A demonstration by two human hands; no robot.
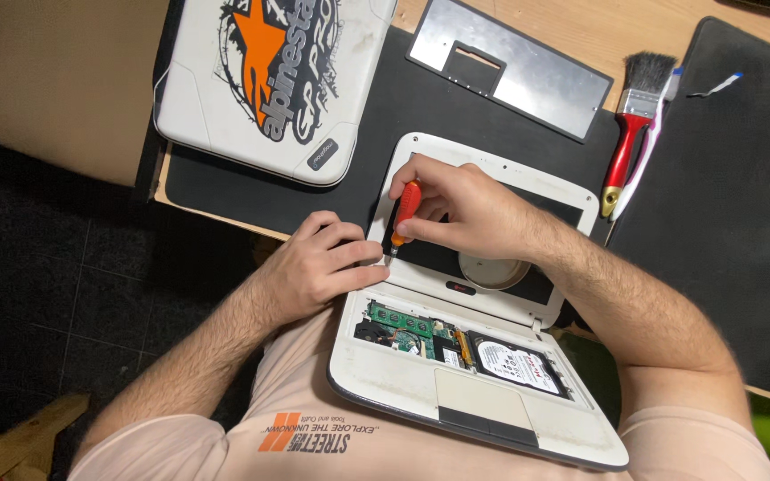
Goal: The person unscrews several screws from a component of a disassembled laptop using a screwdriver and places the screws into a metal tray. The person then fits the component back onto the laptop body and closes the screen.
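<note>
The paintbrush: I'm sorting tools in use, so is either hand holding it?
No: the paintbrush lies alone on the table, while the right hand holds an orange screwdriver.
</note>
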